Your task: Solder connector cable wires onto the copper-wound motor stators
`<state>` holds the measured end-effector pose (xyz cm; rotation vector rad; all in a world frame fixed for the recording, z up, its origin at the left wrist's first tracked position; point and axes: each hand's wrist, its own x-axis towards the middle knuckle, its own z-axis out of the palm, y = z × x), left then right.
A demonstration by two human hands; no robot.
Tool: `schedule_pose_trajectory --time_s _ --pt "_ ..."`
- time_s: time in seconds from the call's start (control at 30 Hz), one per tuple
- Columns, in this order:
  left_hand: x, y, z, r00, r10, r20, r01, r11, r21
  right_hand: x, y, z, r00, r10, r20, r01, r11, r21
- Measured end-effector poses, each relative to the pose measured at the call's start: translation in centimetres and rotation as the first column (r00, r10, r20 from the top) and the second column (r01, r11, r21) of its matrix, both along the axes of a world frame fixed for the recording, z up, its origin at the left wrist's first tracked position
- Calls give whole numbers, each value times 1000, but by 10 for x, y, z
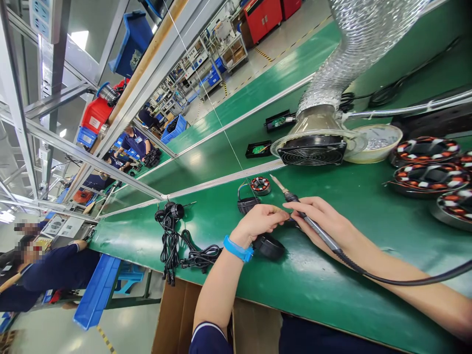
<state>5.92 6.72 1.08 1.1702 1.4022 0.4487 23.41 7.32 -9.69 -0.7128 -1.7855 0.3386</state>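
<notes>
The right hand (320,221) grips a soldering iron (313,223) like a pen, tip toward 11 o'clock. The left hand (258,225) has its fingers pinched; whether they hold anything cannot be told. One small stator (260,186) lies just beyond. On the green table (324,290), four wound stators (429,179) sit at 2 o'clock, beside one bowl (376,142) of silvery scraps.

Green bench mat (354,201) gives room between the right hand (320,221) and the orange-and-black wound stators (429,179) (a black cord (398,281) trails along that forearm from the slim black soldering iron (313,223)). Ahead, a round black fan on a silver foil duct (312,150) stands in the way; left of the left hand (258,226) lies a bundle of coiled black cables (169,250)
</notes>
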Motion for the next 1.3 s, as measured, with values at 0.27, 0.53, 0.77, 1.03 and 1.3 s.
schedule_pose_trajectory --time_s 0.27,0.53,0.77,1.03,1.3 --pt "3 0 1 997 70 -16 -70 998 -1 6 -5 13 998 -52 -41 49 997 -67" --pt "5 -2 3 993 99 -65 -101 995 -20 25 -21 41 935 -328 -133 339 939 66" --pt "7 -6 -3 992 119 -40 -117 992 49 37 -28 39 925 -353 -139 372 916 151" --pt "4 -7 -12 995 96 3 -95 992 87 36 -27 39 945 -295 -142 314 939 141" --pt "7 -10 -4 993 119 -16 -117 991 63 34 -29 30 923 -345 -168 331 938 -107"
